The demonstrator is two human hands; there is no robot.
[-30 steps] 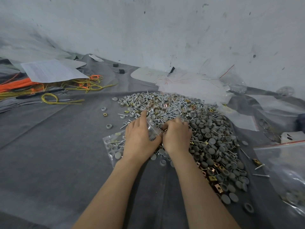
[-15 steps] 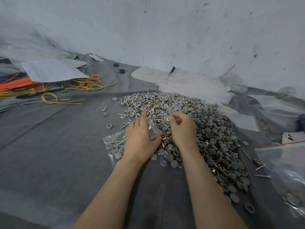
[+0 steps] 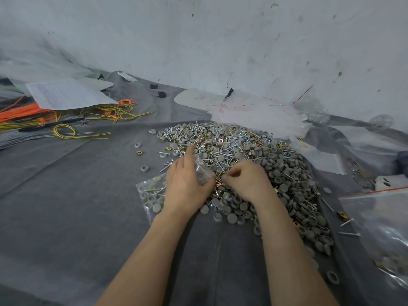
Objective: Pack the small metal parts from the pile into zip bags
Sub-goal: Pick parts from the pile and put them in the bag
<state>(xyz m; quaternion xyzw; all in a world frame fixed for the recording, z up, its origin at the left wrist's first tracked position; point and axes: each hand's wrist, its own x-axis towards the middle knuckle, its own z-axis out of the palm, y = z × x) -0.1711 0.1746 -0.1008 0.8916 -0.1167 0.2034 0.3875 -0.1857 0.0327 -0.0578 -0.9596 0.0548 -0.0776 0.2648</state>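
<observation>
The left hand [image 3: 187, 188] hid much of the zip bag [image 3: 150, 195]. Another bag [image 3: 379, 221] was blurry, cut by the right edge.

The light is soft, cool and even. It seems to come from above, and the wall [image 3: 220, 40] looks pale and bright. My arms [image 3: 154, 250] throw only faint, wide shadows on the grey cloth [image 3: 66, 217]. The pile [image 3: 254, 155] gives small sparks of glare from its metal. The middle is sharp. At the edges the lens bends the straight lines, and the plastic bag [image 3: 379, 228] at the right edge is smeared and out of focus.
</observation>
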